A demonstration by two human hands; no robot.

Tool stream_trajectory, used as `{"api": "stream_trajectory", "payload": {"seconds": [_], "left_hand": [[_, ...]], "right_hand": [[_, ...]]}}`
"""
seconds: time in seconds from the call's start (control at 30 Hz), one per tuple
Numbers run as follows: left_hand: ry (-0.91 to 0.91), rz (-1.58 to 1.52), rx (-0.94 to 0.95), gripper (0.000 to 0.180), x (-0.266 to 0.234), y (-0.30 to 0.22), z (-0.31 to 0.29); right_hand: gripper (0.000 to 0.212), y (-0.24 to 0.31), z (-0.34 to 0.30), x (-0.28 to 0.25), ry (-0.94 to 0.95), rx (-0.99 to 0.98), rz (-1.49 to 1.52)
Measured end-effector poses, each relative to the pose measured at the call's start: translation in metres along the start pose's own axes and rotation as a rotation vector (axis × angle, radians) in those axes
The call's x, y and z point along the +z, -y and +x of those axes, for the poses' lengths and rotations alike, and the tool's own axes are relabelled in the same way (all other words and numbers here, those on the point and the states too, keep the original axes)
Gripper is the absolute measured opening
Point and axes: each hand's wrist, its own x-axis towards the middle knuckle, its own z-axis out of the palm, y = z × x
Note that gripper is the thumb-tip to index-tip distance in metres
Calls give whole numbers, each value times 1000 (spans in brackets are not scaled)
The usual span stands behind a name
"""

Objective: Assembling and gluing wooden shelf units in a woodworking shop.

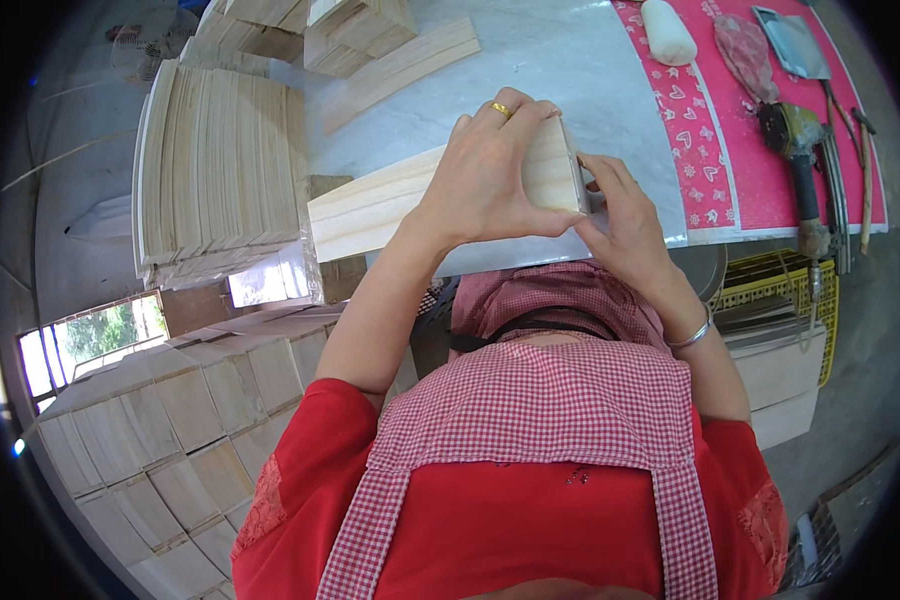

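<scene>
A long pale wooden box-like piece (375,205) lies slantwise at the near edge of the table, its left end beside a stack of thin boards. My left hand (482,175), with a gold ring, spans its top near the right end, thumb and fingers gripping it. At that end, my right hand (628,222) has curled fingers and a thumb against the narrow end face, close to my left thumb tip. Whether a separate thin piece sits between the right fingers is hidden.
The tall stack of thin boards (220,165) stands on the left, with more wood pieces (360,35) behind. A nail gun (798,150) lies on the pink cloth (770,200) at right, near a white roll (667,35). Stacked wooden blocks (185,405) fill the lower left; a yellow crate (830,330) stands right.
</scene>
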Motion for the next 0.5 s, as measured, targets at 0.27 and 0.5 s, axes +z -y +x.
{"api": "stream_trajectory", "payload": {"seconds": [0.27, 0.5], "left_hand": [[14, -13, -17, 84, 1, 0, 1], [15, -12, -27, 85, 4, 0, 1]], "right_hand": [[59, -1, 0, 0, -10, -25, -18], [64, -2, 0, 0, 26, 25, 12]]}}
